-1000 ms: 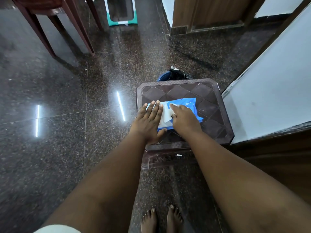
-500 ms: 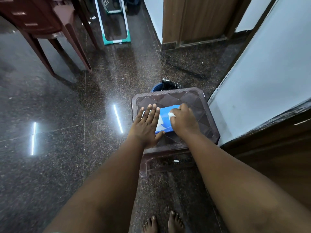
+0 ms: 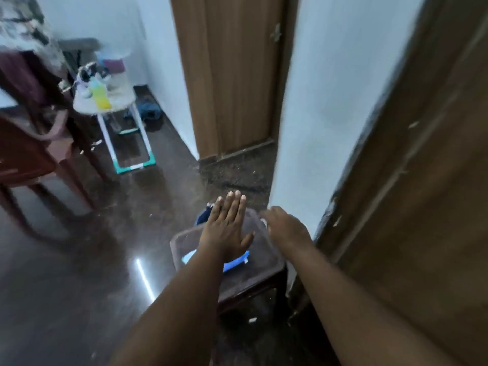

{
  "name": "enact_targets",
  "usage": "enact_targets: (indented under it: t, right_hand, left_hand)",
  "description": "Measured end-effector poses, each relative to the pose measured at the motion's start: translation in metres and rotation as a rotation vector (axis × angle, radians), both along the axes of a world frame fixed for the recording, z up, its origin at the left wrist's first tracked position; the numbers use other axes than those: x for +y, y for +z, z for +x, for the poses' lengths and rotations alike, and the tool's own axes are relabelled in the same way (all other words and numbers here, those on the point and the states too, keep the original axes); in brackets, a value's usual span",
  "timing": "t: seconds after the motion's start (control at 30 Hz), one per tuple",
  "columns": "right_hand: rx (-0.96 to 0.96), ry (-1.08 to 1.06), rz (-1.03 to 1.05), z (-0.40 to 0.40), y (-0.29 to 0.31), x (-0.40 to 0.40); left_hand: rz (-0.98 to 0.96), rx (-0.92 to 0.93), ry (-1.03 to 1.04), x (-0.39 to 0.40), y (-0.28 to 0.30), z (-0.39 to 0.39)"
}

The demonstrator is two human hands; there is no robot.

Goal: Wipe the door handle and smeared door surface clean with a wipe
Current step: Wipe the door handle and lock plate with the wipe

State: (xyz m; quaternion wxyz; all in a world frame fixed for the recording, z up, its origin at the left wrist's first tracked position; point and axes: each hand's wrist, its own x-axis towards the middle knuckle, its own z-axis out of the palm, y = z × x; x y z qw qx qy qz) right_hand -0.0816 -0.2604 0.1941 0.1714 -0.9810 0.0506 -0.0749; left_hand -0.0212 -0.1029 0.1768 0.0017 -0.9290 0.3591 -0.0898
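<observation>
We observe the left hand (image 3: 227,228) flat, fingers together and extended, raised over a brown plastic stool (image 3: 264,262). A blue wipe packet (image 3: 232,264) lies on the stool top, partly hidden beneath that hand and forearm. The right hand (image 3: 286,228) is blurred, curled, with a small white piece (image 3: 263,222) at its fingertips; we cannot tell whether it is gripped. A white wall (image 3: 330,101) stands just right of the stool, a brown door (image 3: 422,180) beyond it at the right edge. A second wooden door (image 3: 237,75) stands ahead. The dark polished floor (image 3: 66,273) reflects a light strip.
</observation>
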Motion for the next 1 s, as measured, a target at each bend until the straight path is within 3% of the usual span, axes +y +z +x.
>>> enact_targets:
  t: [0.17,0.33,0.53,0.67,0.83,1.0]
  right_hand:
    - [-0.056,-0.185,-0.156,-0.064,0.093,-0.061]
    - [-0.164,-0.38,-0.161,-0.145,0.184,-0.114]
    - [-0.251,-0.591,-0.426,-0.275,0.286,-0.156]
    - [-0.336,-0.714,-0.577,-0.371,0.332,-0.168]
    - [-0.384,-0.897,-0.683,-0.498,0.376,-0.173]
    - [-0.37,-1.127,-0.719,-0.601,0.392,-0.17]
  left_hand:
    - [-0.147,-0.12,-0.224,-0.08,0.095,-0.038]
    - [-0.274,-0.231,-0.445,-0.158,0.186,-0.101]
    - [-0.36,-0.354,-0.608,-0.228,0.275,-0.207]
    - [-0.418,-0.402,-0.646,-0.263,0.317,-0.287]
    - [-0.591,-0.402,-0.859,-0.298,0.365,-0.408]
    - [-0.68,-0.367,-1.032,-0.326,0.378,-0.503]
